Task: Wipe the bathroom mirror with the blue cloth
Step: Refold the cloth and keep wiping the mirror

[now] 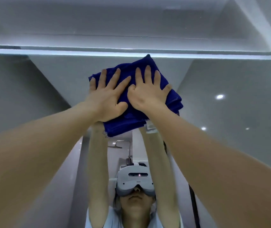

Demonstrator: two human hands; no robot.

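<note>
Blue cloth (140,67), folded into a thick pad, is pressed flat against the bathroom mirror (32,89) just below its lit top edge (82,51). Both hands lie on it side by side, arms raised. The left hand (106,97) has its fingers straight and spread wide, and the right hand (148,94) is likewise flat, the two meeting at the middle. Neither grips the fabric. A white tag (150,127) hangs at the cloth's lower edge. The glass reflects the person's raised arms, a white headset (134,180) and a shower head (115,146) behind. Bright spots of light (220,96) show at right.
</note>
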